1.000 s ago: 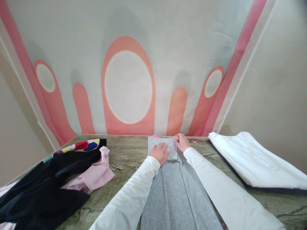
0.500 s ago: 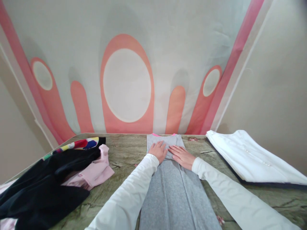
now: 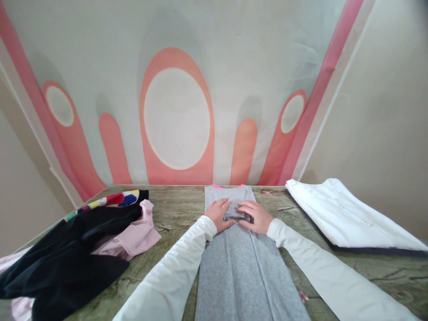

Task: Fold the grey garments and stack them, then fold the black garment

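on green-brown wood-grain table [image 3: 177,214]: long grey knit garment [image 3: 244,272] with pink neckline, laid flat. across upper fold: bare left hand [image 3: 219,214], bare right hand [image 3: 257,217], with thumbs apart from fingers; cannot tell whether clamped on garment.

Pale grey backdrop [image 3: 261,49] across upper frame, large coral arch [image 3: 179,58] ringing white oval [image 3: 177,118] left of centre. Smaller coral columns either side. Pink border strips [image 3: 327,67] slanting inward toward bottom. Plain beige-grey walls [image 3: 377,133] at far left and right. Below, wood-grain tabletop [image 3: 177,203], pale-edged. Light soft, even.
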Demonstrator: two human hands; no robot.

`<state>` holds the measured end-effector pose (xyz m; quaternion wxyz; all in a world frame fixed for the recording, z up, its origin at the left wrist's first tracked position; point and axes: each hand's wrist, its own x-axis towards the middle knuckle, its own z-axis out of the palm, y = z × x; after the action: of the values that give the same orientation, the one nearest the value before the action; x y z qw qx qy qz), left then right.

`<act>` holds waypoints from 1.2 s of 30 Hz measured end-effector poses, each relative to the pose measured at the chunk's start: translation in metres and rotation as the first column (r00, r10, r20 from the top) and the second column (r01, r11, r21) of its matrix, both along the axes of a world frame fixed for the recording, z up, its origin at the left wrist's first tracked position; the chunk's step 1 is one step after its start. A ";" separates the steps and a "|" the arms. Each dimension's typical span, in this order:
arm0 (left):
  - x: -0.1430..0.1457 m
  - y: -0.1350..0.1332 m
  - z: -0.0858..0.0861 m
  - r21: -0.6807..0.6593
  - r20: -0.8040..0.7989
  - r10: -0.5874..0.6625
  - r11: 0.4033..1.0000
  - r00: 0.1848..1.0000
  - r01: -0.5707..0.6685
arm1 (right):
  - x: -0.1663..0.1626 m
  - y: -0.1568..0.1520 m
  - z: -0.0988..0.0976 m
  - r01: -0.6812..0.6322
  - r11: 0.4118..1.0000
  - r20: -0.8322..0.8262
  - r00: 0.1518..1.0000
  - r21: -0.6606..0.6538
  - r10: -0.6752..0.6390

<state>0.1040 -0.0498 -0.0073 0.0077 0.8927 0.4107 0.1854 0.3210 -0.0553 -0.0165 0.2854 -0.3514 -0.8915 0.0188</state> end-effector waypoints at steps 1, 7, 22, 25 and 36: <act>0.001 -0.002 0.003 0.022 0.019 0.012 1.000 1.000 -0.012 | -0.001 -0.001 0.001 -0.016 1.000 0.005 1.000 0.024 0.016; 0.002 -0.011 0.015 0.060 -0.013 0.082 0.995 0.997 -0.081 | -0.004 -0.003 0.004 -0.011 0.993 -0.028 0.999 0.116 0.014; 0.003 -0.014 0.009 0.052 0.007 -0.006 0.999 1.000 0.006 | 0.014 0.045 -0.006 0.270 0.961 -0.088 0.958 -0.056 -0.274; 0.002 -0.012 0.006 0.044 0.013 -0.049 0.998 0.999 0.048 | 0.022 0.080 -0.013 0.313 0.944 -0.005 0.949 -0.101 -0.315; 0.003 -0.017 0.013 0.011 -0.052 -0.049 0.999 0.997 0.050 | 0.015 0.119 -0.020 0.370 0.916 0.031 0.929 -0.157 -0.370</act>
<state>0.1067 -0.0665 0.0060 -0.0038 0.9072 0.3873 0.1644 0.3363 0.0633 -0.0367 0.2543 -0.5352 -0.8047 0.0359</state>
